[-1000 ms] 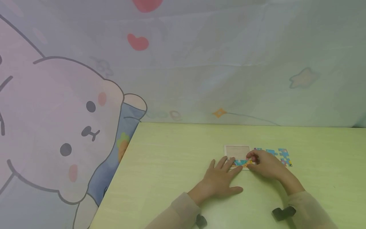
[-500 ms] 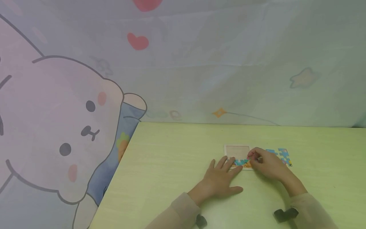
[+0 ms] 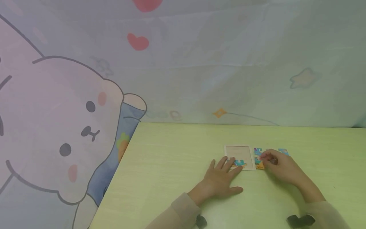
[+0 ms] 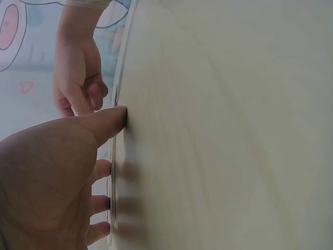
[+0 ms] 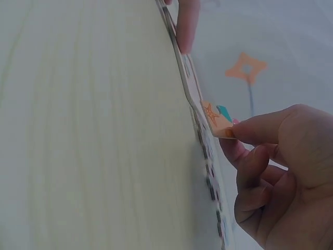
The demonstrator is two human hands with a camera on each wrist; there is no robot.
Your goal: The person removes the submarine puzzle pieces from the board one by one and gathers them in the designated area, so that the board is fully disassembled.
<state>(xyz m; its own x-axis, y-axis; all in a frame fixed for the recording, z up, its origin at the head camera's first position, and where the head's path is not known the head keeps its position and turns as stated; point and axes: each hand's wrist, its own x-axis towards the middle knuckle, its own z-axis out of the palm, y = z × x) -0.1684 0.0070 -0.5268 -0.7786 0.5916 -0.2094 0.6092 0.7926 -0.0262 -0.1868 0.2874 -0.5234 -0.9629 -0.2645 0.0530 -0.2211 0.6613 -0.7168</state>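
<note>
My left hand (image 3: 218, 181) lies spread on the table, its fingertips resting on the lower left of a shallow puzzle tray (image 3: 253, 160). A few joined teal and orange puzzle pieces (image 3: 239, 163) line the tray's bottom edge, partly under those fingers; bare board shows above and to the right of them. Between thumb and forefinger, my right hand (image 3: 281, 167) pinches an orange puzzle piece (image 5: 212, 114) with a starfish print. It is tilted up at the tray's right side, over the loose pieces. The other fingers of the right hand are curled in.
Loose puzzle pieces (image 3: 257, 151) lie right of the tray, partly hidden by the right hand; another blue piece (image 3: 283, 150) shows beyond it. The pale green table (image 3: 171, 152) meets a printed cloth backdrop (image 3: 200, 79) at the back.
My right hand has moved right, from the tray's lower right corner to over the loose pieces, taking the orange puzzle piece out of the tray. The left hand has stayed put.
</note>
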